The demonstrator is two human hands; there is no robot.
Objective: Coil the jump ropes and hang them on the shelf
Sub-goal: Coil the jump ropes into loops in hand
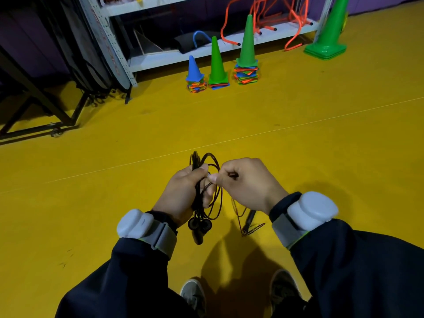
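Observation:
A black jump rope (215, 203) is bunched into loops in front of me. My left hand (183, 193) is closed around the bundle, with the black handles (199, 224) sticking out below the fist and loops rising above it. My right hand (247, 182) pinches a strand of the same rope right beside the left thumb. A loose end of rope with another handle (249, 220) hangs below my right wrist. The grey metal shelf (174, 57) stands at the far side of the yellow floor, with orange ropes (296, 17) draped over its lower board.
Three stacks of cones (216, 65) stand on the floor in front of the shelf, and a big green cone (328, 35) sits at its right end. A black wheeled rack (41, 104) is at the far left. My shoes (195, 294) are below the hands.

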